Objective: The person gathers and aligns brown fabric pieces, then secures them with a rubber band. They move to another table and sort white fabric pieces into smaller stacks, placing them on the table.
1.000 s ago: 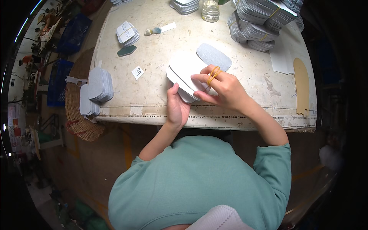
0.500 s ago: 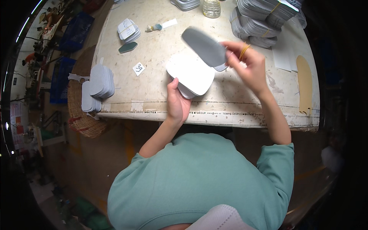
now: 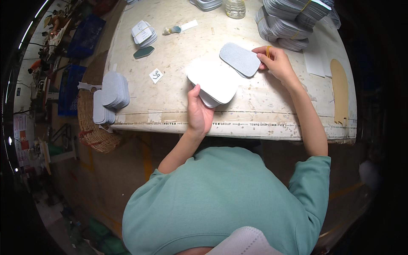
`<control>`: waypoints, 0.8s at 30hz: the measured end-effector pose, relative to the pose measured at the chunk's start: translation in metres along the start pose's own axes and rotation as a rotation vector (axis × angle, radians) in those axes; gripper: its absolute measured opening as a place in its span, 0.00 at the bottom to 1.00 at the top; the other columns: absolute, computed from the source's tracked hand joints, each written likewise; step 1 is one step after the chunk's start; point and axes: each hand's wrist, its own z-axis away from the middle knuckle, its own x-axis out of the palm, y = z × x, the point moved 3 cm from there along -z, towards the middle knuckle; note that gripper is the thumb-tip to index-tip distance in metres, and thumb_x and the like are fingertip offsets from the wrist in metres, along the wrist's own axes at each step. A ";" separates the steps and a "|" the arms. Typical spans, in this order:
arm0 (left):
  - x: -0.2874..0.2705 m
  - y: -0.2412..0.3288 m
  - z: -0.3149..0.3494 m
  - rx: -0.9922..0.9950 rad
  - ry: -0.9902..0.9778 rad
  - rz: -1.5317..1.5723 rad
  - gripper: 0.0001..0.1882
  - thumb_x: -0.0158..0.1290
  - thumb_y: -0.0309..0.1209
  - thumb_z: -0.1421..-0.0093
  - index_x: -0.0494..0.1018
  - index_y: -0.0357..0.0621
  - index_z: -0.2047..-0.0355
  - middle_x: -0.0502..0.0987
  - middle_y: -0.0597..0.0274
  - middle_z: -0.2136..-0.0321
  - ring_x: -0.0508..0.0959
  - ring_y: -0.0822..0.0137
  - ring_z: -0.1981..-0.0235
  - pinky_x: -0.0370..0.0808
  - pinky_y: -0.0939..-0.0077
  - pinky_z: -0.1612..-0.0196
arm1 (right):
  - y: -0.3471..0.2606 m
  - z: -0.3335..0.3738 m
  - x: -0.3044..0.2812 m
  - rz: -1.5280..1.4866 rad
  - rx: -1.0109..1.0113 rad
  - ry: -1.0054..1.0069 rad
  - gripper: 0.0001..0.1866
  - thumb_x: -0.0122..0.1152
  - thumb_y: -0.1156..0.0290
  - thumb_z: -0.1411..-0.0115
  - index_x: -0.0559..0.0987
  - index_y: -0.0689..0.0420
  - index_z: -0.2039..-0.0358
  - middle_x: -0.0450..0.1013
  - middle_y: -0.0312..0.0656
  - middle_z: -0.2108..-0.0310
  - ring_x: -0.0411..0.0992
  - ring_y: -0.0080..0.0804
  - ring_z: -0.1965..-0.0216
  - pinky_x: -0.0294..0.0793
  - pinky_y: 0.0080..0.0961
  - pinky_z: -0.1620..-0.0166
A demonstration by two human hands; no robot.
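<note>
My left hand (image 3: 199, 111) is closed round the near edge of a stack of white, rounded oblong pieces (image 3: 214, 80), thumb at the side and the other fingers underneath. Just right and beyond it lies a single-looking light grey piece (image 3: 240, 58) of similar shape, its speckled face up. My right hand (image 3: 275, 64) pinches the right end of that grey piece between thumb and fingers. A sliver of another edge shows beneath it; I cannot tell whether it is a second piece. A yellow rubber band (image 3: 268, 52) loops round a right-hand finger.
Stacks of grey pieces stand at the table's left edge (image 3: 114, 89), far left (image 3: 144, 34) and far right (image 3: 282, 23). A glass jar (image 3: 235, 8), a brush (image 3: 173, 29), a dark green piece (image 3: 143, 52), a paper tag (image 3: 156, 76) and a tan template (image 3: 338, 91) lie around. A wicker basket (image 3: 100, 140) hangs left.
The grey piece was tilted up with its darker side showing; now it is lower and flatter, light side up. My right hand moved down slightly with it. My left hand keeps its hold.
</note>
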 end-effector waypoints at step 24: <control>-0.006 -0.001 -0.003 0.070 -0.098 -0.045 0.30 0.41 0.42 0.36 0.54 0.36 0.39 0.63 0.52 0.42 0.64 0.61 0.39 0.61 0.63 0.37 | -0.065 0.083 0.065 0.422 -0.988 -0.043 0.21 0.72 0.62 0.54 0.79 0.54 0.60 0.72 0.39 0.68 0.74 0.35 0.69 0.76 0.28 0.66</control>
